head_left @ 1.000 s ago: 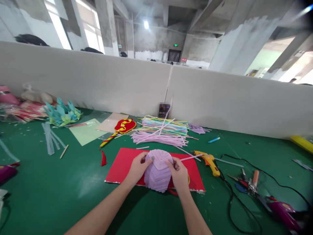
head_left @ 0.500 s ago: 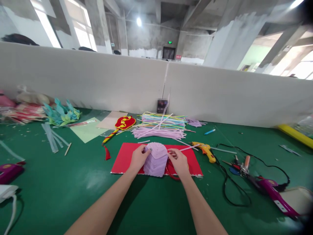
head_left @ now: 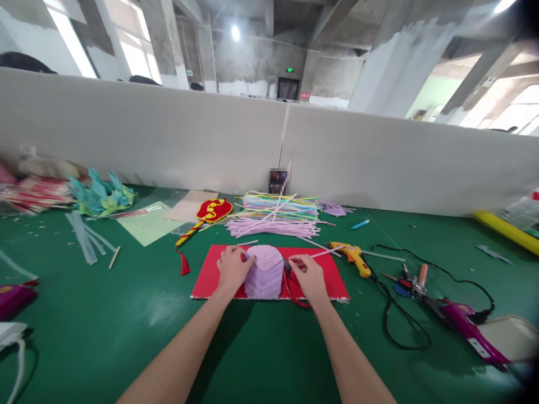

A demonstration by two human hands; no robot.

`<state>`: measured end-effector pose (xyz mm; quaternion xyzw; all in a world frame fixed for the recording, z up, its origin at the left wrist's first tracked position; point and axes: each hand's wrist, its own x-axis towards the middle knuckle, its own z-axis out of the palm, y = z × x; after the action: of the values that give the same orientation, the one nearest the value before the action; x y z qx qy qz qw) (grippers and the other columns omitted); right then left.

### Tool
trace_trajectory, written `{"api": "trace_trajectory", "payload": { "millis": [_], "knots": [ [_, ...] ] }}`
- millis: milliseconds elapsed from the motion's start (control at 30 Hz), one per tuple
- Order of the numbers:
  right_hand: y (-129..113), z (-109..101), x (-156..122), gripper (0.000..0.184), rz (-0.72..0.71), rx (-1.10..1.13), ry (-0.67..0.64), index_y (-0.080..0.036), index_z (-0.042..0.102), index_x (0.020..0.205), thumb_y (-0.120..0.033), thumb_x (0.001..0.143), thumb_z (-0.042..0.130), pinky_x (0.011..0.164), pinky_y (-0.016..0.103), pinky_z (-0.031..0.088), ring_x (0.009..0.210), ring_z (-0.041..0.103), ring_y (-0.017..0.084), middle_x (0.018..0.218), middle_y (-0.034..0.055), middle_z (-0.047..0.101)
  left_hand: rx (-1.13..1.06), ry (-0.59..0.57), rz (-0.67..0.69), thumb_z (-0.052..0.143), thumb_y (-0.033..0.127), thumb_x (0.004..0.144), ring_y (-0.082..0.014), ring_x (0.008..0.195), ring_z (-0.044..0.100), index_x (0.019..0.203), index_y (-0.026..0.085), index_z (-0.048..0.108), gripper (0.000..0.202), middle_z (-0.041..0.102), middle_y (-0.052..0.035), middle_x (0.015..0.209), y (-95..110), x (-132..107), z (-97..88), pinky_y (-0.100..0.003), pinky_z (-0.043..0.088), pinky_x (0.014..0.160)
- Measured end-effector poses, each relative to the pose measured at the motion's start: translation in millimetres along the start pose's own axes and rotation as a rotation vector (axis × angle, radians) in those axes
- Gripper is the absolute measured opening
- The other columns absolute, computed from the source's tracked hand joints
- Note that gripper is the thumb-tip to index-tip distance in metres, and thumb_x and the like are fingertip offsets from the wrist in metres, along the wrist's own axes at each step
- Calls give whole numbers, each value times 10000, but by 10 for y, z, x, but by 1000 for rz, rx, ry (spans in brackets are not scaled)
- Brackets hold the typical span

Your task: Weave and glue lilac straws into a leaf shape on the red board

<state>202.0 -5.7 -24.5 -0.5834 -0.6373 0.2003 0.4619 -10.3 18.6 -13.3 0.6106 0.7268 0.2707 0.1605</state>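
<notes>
Left hand (head_left: pixel 233 266): thumb laid over the face of the lilac panel (head_left: pixel 264 275), fingers curled at its left edge, so that the edge appears clamped, presumably to steady it; right hand (head_left: pixel 309 275): thumb and fingertips drawn close, just off the panel's right edge; whether they meet or pinch anything cannot be told. The panel, ribbed in nested V-shaped rows, lies on the middle of the red board (head_left: pixel 206 275), which is the landmark here and probably serves as a work mat over the green table (head_left: pixel 269 348); a red handle loop (head_left: pixel 300 303), seemingly of scissors, rests on the board's near edge under the right hand, perhaps kept there for ready use.

Beyond the board, lilac strips (head_left: pixel 273 227) lie roughly parallel in a heap, an arrangement that likely eases picking out single ones; right of the board rests a yellow glue gun (head_left: pixel 352 259), tip towards the board, apparently within reach.

Containers: well left of the board, a tied translucent bag (head_left: pixel 48 166) holds pale, rounded contents, not identifiable; in front of it, clear wrapping (head_left: pixel 36 193) encloses red-and-white sticks; far right of the board, a clear plastic bag (head_left: pixel 522 213) is cut by the frame, its contents unclear.
</notes>
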Motion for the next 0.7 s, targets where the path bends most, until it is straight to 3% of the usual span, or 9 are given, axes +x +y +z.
{"api": "trace_trajectory", "payload": {
  "millis": [100, 267, 400, 500, 600, 700],
  "knots": [
    [80, -74, 10, 262, -11, -89, 62, -192, 672, 908, -362, 850, 481, 807, 351, 483, 838, 606, 196, 962, 87, 659, 26, -27, 34, 626, 315, 769, -322, 1320, 359, 778, 198, 596, 121, 484, -130, 1365, -34, 30, 12, -511, 239, 1059],
    [298, -220, 22, 296, 9, -234, 159, -169, 686, 913, -370, 842, 481, 923, 456, 385, 963, 544, 266, 979, 136, 627, 39, -93, 82, 604, 294, 794, -317, 1381, 279, 771, 196, 579, 104, 471, -125, 1405, -86, 70, 34, -579, 155, 1086],
    [379, -233, 49, 315, -24, -259, 141, -184, 680, 800, -424, 846, 482, 819, 409, 439, 803, 562, 232, 826, 99, 624, 58, -80, 98, 593, 297, 801, -296, 1368, 310, 783, 202, 577, 99, 485, -115, 1392, -99, 74, 55, -577, 173, 1086],
    [289, -265, 55, 340, -45, -264, 162, -184, 667, 768, -456, 852, 480, 739, 383, 464, 699, 552, 211, 723, 73, 603, 82, -68, 106, 600, 312, 793, -297, 1343, 351, 762, 192, 577, 126, 483, -138, 1383, -104, 86, 60, -563, 198, 1086],
    [100, -528, -66, 317, -81, -264, 226, -186, 675, 849, -442, 868, 489, 792, 360, 467, 818, 582, 210, 855, 93, 639, 105, -52, 125, 596, 318, 787, -294, 1345, 347, 837, 176, 602, 150, 515, -173, 1332, -95, 100, 35, -510, 244, 1085],
    [-43, -1082, -435, 279, -73, -297, 397, -179, 642, 897, -381, 913, 451, 782, 333, 466, 823, 581, 185, 896, 94, 646, 119, -33, 160, 588, 331, 784, -298, 1368, 301, 1116, 143, 560, 383, 497, -194, 1336, -52, 85, 11, -484, 271, 1080]
  ]
}}
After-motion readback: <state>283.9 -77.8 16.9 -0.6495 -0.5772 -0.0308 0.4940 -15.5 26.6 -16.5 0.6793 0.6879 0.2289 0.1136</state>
